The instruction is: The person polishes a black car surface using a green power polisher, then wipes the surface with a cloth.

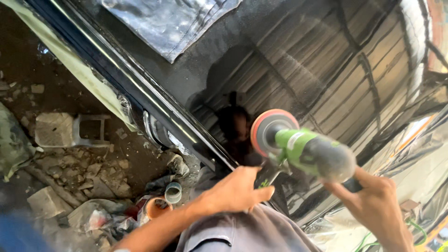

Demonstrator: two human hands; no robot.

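green polisher (303,149) pressed pad-first against the glossy black car panel (289,60) — right hand (378,205) wrapped round its rear grip, left hand (235,191) with fingers curled on the side handle — orange pot (156,207) down on the rubble floor (70,154)

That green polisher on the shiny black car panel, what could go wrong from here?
1. The polisher has its orange pad near the panel's edge trim; paint might burn through there.
2. The left hand sits close to the pad and could get caught.
3. Rubble and small containers on the ground below could trip the person.
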